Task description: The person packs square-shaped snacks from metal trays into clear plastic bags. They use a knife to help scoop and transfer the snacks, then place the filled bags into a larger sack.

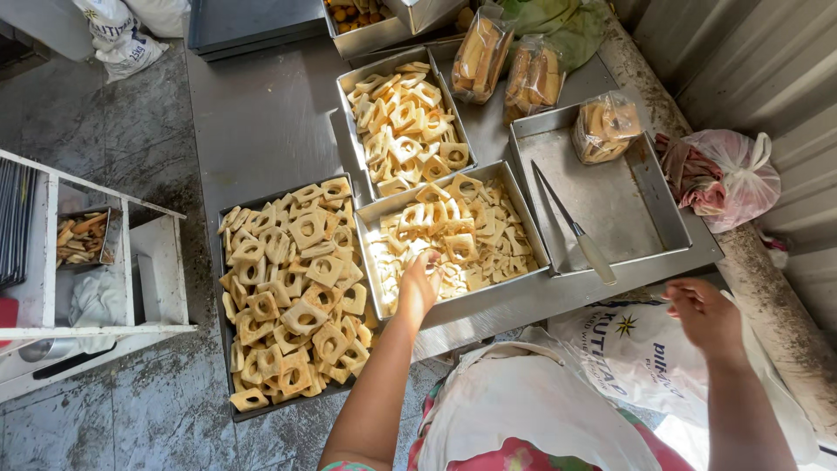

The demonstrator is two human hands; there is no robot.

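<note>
While left hand (421,281) reaches into biscuit tray (523,228) — right hand (704,316) raised, apart

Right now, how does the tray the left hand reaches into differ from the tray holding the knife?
The middle tray, where the left hand reaches, is full of square ring-shaped biscuits; the right tray is mostly bare, holding only a knife and one bagged pack. Both are rectangular metal trays.
</note>
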